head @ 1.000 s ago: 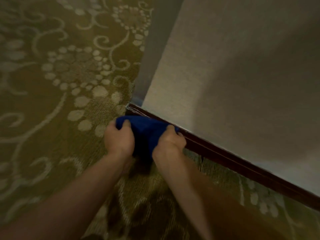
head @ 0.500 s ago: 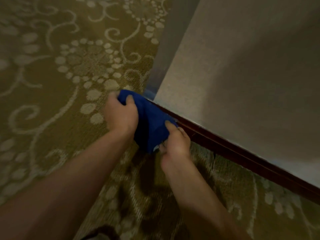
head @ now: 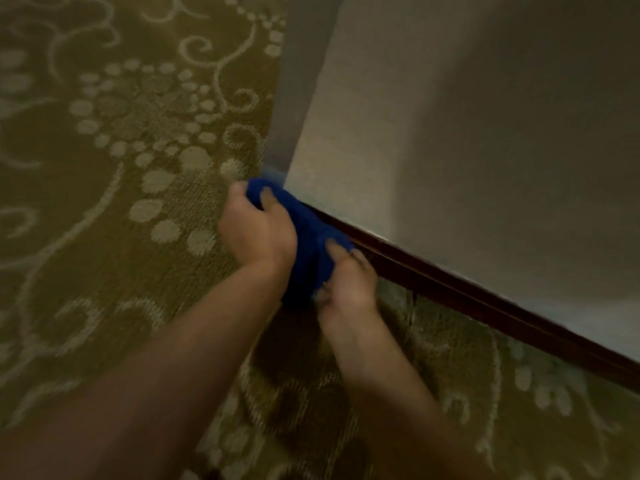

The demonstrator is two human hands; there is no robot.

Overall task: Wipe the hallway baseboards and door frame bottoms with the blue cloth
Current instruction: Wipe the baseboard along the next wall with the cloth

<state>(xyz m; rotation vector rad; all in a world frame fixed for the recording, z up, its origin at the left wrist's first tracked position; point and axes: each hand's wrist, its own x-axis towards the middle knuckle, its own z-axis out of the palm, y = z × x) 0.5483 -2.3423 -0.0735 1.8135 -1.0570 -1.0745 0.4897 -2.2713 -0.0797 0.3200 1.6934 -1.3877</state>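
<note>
Both hands, left hand and right hand, grip blue cloth against dark baseboard at wall corner.

No text, label or number can be read — only blurred pattern.

Carpet: olive-green, woven, pale cream scrolls and dotted flower clusters; fills everything left of and below the wall corner. Wall: plain, light beige, fine texture, running from the corner toward lower right. Second face of the corner: narrow grey strip, turning away toward the top. Light dim and warm; the wall is brighter near the corner and shaded toward upper right. Dark shadow on the carpet below the corner.
</note>
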